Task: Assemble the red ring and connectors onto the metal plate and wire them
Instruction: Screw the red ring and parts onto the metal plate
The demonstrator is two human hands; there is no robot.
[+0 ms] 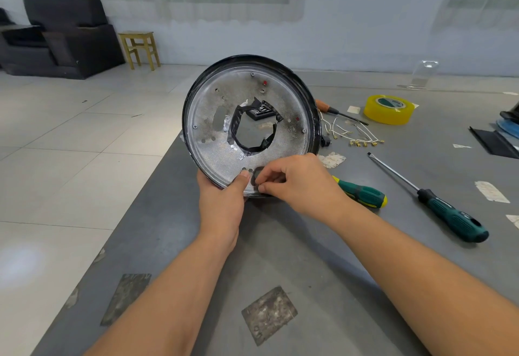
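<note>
Low in the frame's centre, above the grey tabletop [280,257], the left hand [222,204] grips the bottom rim of the round, black-rimmed metal plate [250,122], thumb on its face, holding it tilted up. Just right, the right hand [297,184] pinches something too small to identify against the plate's lower edge. Farther right lie two green-handled screwdrivers [449,215], white wires with brass connectors [354,135] and a yellow tape roll [389,109].

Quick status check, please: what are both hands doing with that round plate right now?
Left hand grips metal plate at its lower rim, tilted up. Right hand pinches something small at a lower slot. Wires lie on the table, unattached. Nothing in the way.
</note>
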